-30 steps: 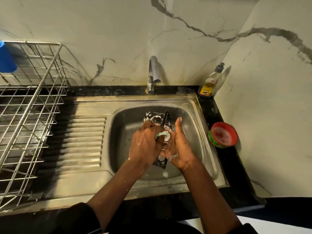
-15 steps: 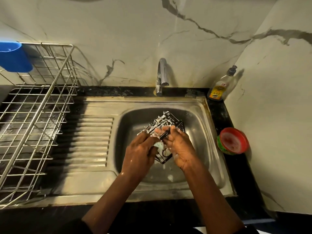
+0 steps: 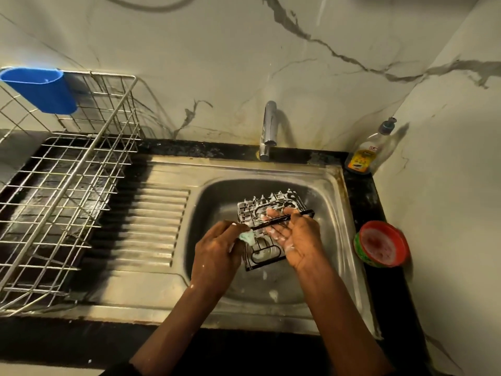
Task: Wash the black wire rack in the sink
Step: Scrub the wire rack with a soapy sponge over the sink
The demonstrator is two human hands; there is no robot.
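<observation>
Between the hands (image 3: 217, 256) (image 3: 298, 240): wire rack (image 3: 271, 204), sponge (image 3: 248, 238)

Black rack (image 3: 271, 210), blue cup (image 3: 43, 89), red-green tub (image 3: 382, 248), grey-veined marble wall (image 3: 217, 63).

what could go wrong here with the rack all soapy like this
1. The black wire rack is coated in suds, and the right hand holds it by one thin bar. That wet grip could slip and drop it into the sink.
2. The left hand scrubs with a small sponge close to the rack's upright prongs, which might scrape the fingers.
</observation>
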